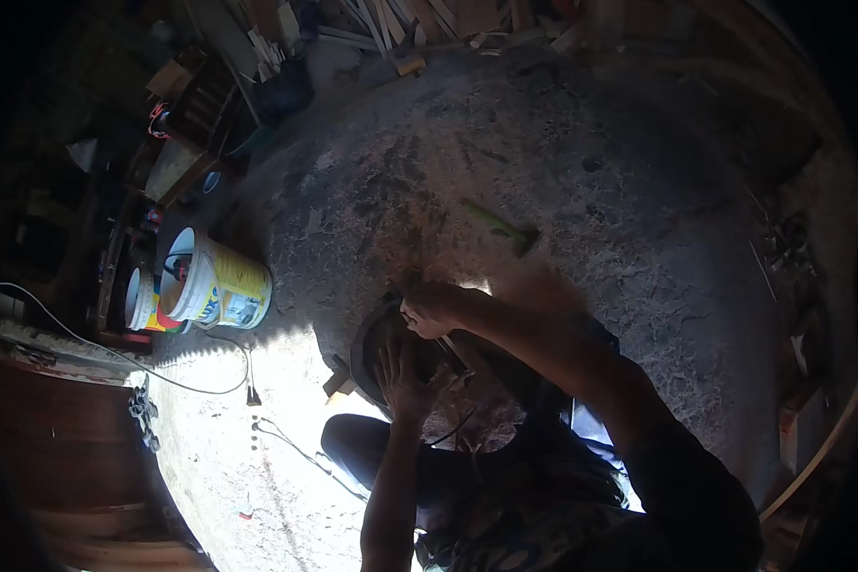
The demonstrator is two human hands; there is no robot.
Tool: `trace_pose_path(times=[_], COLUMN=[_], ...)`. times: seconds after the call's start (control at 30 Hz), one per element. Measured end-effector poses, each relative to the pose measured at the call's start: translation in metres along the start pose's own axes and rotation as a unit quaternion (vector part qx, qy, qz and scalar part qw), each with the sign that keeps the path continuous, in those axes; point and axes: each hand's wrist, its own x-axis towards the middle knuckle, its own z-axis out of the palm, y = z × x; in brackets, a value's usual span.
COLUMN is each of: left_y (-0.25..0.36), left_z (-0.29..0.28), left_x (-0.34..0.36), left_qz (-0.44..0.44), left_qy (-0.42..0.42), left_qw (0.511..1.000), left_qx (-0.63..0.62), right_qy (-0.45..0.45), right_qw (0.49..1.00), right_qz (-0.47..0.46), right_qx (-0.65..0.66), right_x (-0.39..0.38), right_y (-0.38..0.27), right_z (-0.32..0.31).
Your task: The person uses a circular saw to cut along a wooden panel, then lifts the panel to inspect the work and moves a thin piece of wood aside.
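Note:
A dark round piece (364,348), its kind hard to make out in shadow, lies low in front of me between my knees. My left hand (405,386) rests on it with fingers spread, thumb pointing right. Just beyond, my right hand (432,310) is closed in a fist at the far side of the round piece. A thin shiny bar (456,357) shows below that fist; whether it is part of what the fist grips is hidden. Past my right hand, a green hammer-shaped tool (500,227) lies on the floor.
Left stand a white-and-yellow bucket (234,286) and a smaller bucket (140,299). A cable (95,338) runs across the sunlit floor to a dark connector (253,396). A small block (337,377) sits beside the round piece. Wood scraps (391,24) are piled at the back.

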Motion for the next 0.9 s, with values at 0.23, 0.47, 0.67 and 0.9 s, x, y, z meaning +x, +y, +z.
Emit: trace_pose_path(times=[0.23,0.47,0.67,0.9], left_y=[0.008,0.01,0.007,0.004], left_z=[-0.005,-0.004,-0.002,-0.001], left_x=[0.001,0.002,0.002,0.001], left_qz=[0.006,-0.002,0.001,-0.005], left_qy=[0.015,0.012,0.013,0.008], left_qw=[1.0,1.0,1.0,1.0], left_qx=[-0.019,-0.011,-0.01,0.001], right_qy=[-0.002,0.003,-0.007,0.016], right_qw=[0.99,0.992,0.998,0.995], right_qz=[0.062,0.032,0.008,0.028], right_qx=[0.124,0.122,0.069,0.097], right_x=[-0.007,0.004,0.009,0.008], right_y=[-0.003,0.003,0.004,0.001], right_z=[-0.013,0.012,0.02,0.021])
